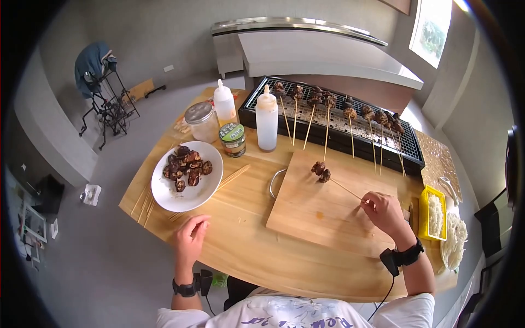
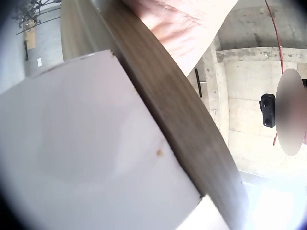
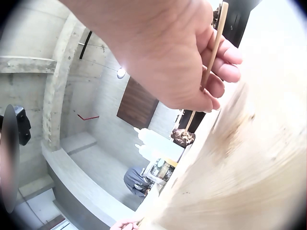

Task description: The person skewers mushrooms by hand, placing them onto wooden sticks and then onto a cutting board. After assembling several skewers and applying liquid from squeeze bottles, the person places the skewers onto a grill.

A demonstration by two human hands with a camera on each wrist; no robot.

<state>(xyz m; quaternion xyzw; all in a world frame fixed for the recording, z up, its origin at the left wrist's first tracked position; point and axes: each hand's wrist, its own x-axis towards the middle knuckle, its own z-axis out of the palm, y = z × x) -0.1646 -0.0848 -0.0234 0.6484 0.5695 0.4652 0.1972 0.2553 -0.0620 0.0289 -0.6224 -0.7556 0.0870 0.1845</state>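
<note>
My right hand [image 1: 383,213] pinches the bare end of a thin wooden skewer [image 1: 345,188] over the cutting board [image 1: 295,218]. Dark brown pieces [image 1: 321,171], which look like mushrooms, sit at the skewer's far end, toward the board's back left corner. In the right wrist view the stick [image 3: 217,45] passes between thumb and fingers. My left hand [image 1: 191,238] holds nothing and rests by the table's front edge with fingers loosely curled. Just beyond it stands a white plate [image 1: 164,194] of similar dark pieces. The left wrist view shows only part of that hand [image 2: 177,24] beside the tabletop's edge.
A black grill [image 1: 339,136] at the back carries several loaded skewers. Two squeeze bottles [image 1: 267,123], a glass jar [image 1: 201,123] and a green-lidded jar [image 1: 232,140] stand left of it. Bare sticks [image 1: 234,177] lie around the plate. A yellow basket [image 1: 424,213] of white strands stands right.
</note>
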